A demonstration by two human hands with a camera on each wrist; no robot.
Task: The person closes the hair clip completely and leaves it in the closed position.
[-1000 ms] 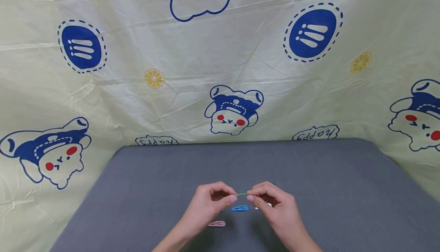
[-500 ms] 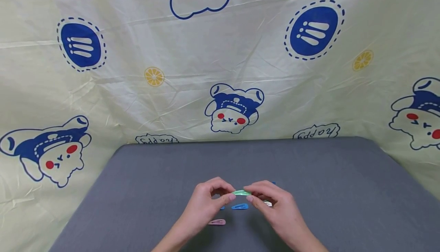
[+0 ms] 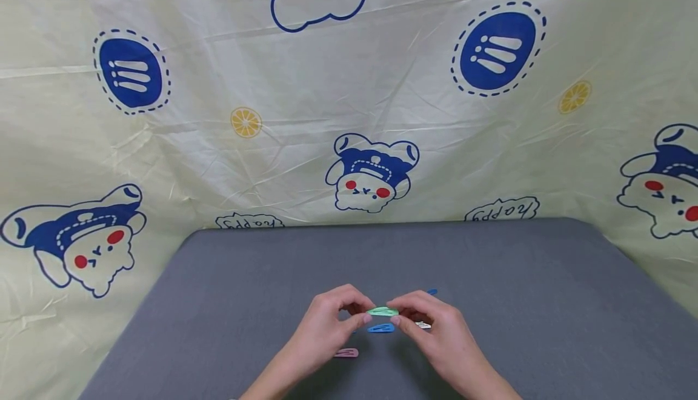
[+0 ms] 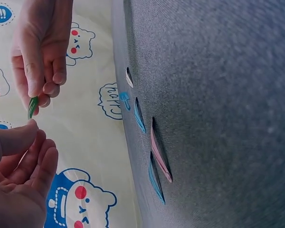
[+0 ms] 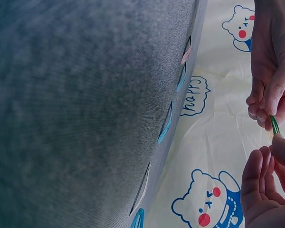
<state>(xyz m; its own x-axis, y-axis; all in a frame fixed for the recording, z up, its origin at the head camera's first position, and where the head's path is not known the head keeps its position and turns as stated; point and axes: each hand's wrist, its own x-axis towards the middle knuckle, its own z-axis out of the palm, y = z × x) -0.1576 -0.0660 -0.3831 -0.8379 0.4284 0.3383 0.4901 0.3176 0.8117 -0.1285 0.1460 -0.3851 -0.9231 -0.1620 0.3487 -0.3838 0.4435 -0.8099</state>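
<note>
A green snap hair clip (image 3: 383,311) is stretched lengthwise between both hands, raised over the table. My left hand (image 3: 334,316) pinches its left end between thumb and fingertips. At the other end, my right hand (image 3: 433,327) pinches it the same way. Both wrist views show the green clip (image 4: 32,107) bridging the two sets of fingertips, its ends covered by them. Below the hands lie a blue hair clip (image 3: 380,328), a pink one (image 3: 346,353) partly behind the left wrist, and a white one (image 3: 423,325) partly behind the right hand.
The clips lie on a grey cloth-covered table (image 3: 245,303). Another blue clip (image 3: 432,291) shows just beyond the right hand. In the left wrist view a further blue clip (image 4: 156,180) lies beside the pink one. A printed curtain (image 3: 294,163) hangs behind the table.
The green clip has turned from edge-on, a thin line, to show its broad face. Both hands still hold it at nearly the same place, slightly lower than half a second ago.
</note>
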